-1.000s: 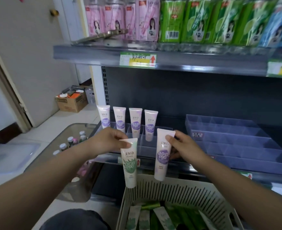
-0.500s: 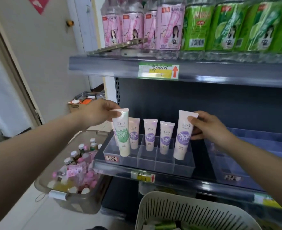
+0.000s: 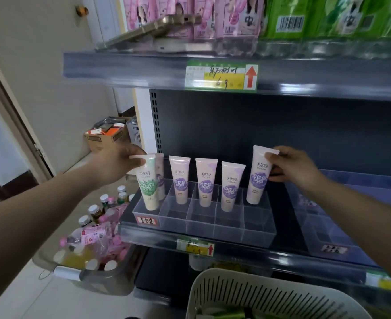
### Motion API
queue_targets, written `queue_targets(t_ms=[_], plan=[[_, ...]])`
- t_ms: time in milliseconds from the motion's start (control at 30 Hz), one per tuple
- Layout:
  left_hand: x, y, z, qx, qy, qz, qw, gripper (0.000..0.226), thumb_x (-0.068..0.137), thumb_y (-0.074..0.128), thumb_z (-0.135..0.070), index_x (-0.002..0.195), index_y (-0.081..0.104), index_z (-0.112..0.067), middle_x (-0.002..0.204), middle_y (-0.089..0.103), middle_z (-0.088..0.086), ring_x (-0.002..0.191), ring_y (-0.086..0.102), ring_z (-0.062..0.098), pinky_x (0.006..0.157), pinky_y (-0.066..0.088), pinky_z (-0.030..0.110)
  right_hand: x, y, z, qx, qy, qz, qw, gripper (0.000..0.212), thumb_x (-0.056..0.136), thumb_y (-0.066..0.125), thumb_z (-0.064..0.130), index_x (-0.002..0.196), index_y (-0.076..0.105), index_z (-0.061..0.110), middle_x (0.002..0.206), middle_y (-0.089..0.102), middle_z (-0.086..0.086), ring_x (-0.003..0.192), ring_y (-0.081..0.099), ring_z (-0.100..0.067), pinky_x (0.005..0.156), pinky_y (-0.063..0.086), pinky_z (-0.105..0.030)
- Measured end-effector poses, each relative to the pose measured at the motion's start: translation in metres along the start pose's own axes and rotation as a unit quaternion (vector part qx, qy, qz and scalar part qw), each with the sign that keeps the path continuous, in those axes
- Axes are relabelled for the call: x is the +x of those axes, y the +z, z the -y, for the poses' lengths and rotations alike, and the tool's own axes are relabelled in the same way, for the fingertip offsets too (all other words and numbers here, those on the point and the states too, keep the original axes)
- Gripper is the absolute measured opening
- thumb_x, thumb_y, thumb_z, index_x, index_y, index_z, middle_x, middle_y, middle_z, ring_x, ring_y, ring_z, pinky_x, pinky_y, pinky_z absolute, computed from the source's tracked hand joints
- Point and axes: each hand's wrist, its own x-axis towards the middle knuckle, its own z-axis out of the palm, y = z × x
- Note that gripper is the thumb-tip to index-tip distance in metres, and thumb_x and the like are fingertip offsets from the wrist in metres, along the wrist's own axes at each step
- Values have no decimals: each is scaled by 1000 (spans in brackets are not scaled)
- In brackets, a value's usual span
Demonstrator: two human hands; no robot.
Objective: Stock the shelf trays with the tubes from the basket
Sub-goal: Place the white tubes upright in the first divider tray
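Note:
My left hand (image 3: 118,163) grips the top of a green-labelled tube (image 3: 147,183), whose cap end stands in the leftmost slot of the clear divided tray (image 3: 256,231) on the shelf. My right hand (image 3: 293,166) pinches the top of a purple-labelled tube (image 3: 258,176), which stands in the tray's rightmost slot at the back. Three more purple tubes (image 3: 204,183) stand in the slots between, and another is partly hidden behind the green one. The white slotted basket (image 3: 258,293) sits below, at the bottom edge, with green tubes inside.
A second, bluish divided tray (image 3: 327,226) lies to the right on the same shelf. The upper shelf (image 3: 212,74) carries pink and green cartons and overhangs the tubes. A grey bin of bottles (image 3: 93,249) stands on the floor at the left.
Both hands lifted the two tubes from above the basket up to the shelf tray. The green tube went into the left slot and the purple one into the right slot.

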Motion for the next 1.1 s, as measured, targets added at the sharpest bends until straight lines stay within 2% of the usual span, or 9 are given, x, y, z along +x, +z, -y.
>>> queue_targets(t_ms=[133,267,433,567,667,800,933,1033,1100], plan=[[0,7,10,28,-1,12,1000,19,94,54,-15,108,66,-11,102,63,4,91,59,23,69,42,23,5,4,-14,5,9,6,1000,6,95,53,14,97,59,14,87,65,-7,77,64,-21,75,55,-38],[-2,15,20,31,13,15,999,20,94,54,-15,108,67,-12,103,61,-1,92,56,18,81,39,27,9,11,-26,7,16,20,1000,11,95,53,15,89,60,20,88,66,-7,80,65,-21,75,55,-37],[-2,23,27,20,6,8,1000,22,94,54,-17,111,67,-15,107,64,0,94,59,20,83,44,30,15,16,-34,4,20,14,1000,14,95,53,14,86,60,22,89,66,-7,80,65,-21,73,54,-39],[0,25,28,16,-6,17,1000,23,95,52,-18,114,65,-16,111,63,1,96,57,18,81,41,28,16,16,-37,-3,21,8,1000,14,95,54,15,85,60,23,89,66,-6,82,65,-21,75,54,-40],[0,27,28,6,-8,13,1000,21,95,51,-19,112,64,-19,116,65,3,97,59,20,84,45,31,14,17,-37,-15,5,3,1000,14,95,53,12,86,60,19,91,65,-8,83,64,-21,78,54,-40],[-3,33,23,14,-13,-5,1000,27,94,52,-18,120,60,-21,124,60,3,101,56,20,83,41,29,13,19,-36,-74,-32,-7,997,11,90,58,14,92,64,23,102,68,-7,96,64,-24,89,53,-46],[-11,36,18,52,2,-39,998,37,91,56,-14,128,53,-17,134,52,6,112,54,24,89,40,30,7,19,-34,-141,-56,-27,988,21,89,59,14,109,62,21,113,64,-3,103,61,-19,89,48,-32],[-15,36,9,83,15,-51,995,47,89,58,-12,134,47,-16,140,45,7,108,55,30,89,40,32,0,19,-29,-160,-73,-22,984,33,90,58,13,122,56,17,122,60,-2,109,57,-16,94,45,-30],[-18,35,1,106,45,-70,991,49,87,59,-10,135,47,-14,140,45,9,110,54,32,100,38,40,-7,16,-25,-193,-92,-16,977,36,91,58,14,126,53,18,127,57,-2,109,55,-15,93,42,-26]])
